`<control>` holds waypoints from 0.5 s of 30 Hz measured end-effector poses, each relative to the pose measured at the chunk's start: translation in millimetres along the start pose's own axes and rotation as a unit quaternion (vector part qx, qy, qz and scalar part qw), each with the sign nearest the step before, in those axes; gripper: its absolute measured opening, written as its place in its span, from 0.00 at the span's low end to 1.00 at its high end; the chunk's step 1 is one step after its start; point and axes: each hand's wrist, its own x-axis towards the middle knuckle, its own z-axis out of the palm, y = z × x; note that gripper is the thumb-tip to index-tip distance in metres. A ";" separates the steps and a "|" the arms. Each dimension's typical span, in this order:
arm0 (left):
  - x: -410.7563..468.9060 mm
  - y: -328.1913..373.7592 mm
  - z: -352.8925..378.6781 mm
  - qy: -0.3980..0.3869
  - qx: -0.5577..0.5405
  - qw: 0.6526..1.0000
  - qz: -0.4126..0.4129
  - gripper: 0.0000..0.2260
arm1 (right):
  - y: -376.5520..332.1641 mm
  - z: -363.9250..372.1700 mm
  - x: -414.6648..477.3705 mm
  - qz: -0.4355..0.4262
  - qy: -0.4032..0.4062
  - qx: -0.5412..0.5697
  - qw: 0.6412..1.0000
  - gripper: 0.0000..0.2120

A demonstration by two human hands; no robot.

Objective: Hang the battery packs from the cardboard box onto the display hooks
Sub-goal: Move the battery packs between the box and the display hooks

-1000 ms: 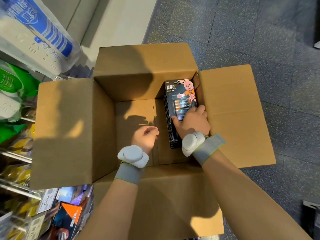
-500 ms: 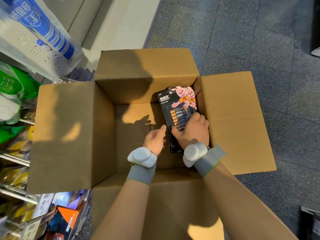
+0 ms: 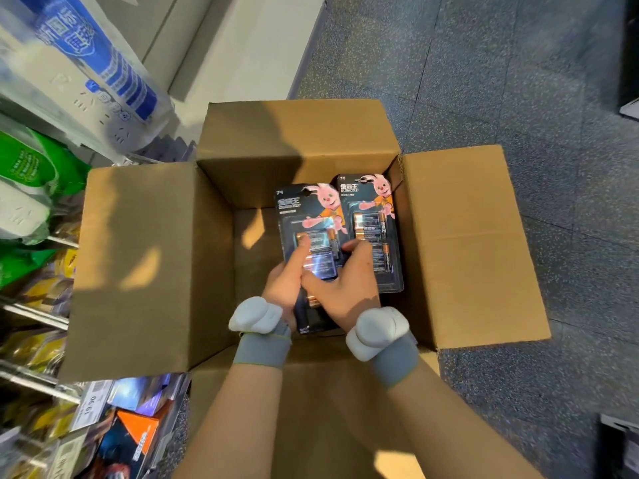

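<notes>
Hanging seemingly hadn't started: your left hand [image 3: 285,281] and right hand [image 3: 342,288] both gripped one battery pack [image 3: 304,216] inside the cardboard box [image 3: 138,264]; a second pack [image 3: 375,216] lay just beside it at 2 o'clock.

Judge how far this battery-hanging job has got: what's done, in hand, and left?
Done: the cardboard box stands open. In hand: left hand and right hand both grip one Duracell battery pack inside the box. Left: hang it, then the second pack by the right wall.
</notes>
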 end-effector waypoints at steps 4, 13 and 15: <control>-1.2 4.7 -15.0 -0.033 -0.032 0.999 -0.004 0.20 | -4.1 10.7 -5.0 0.008 -0.042 0.004 0.999 0.29; -4.6 4.7 -29.5 -0.010 -0.031 0.999 0.028 0.15 | -0.2 -1.8 -6.1 -0.029 -0.070 -0.089 0.993 0.18; -4.9 4.3 -28.4 -0.006 -0.033 0.999 0.033 0.14 | 3.8 -8.2 -2.0 -0.039 -0.016 -0.146 0.988 0.20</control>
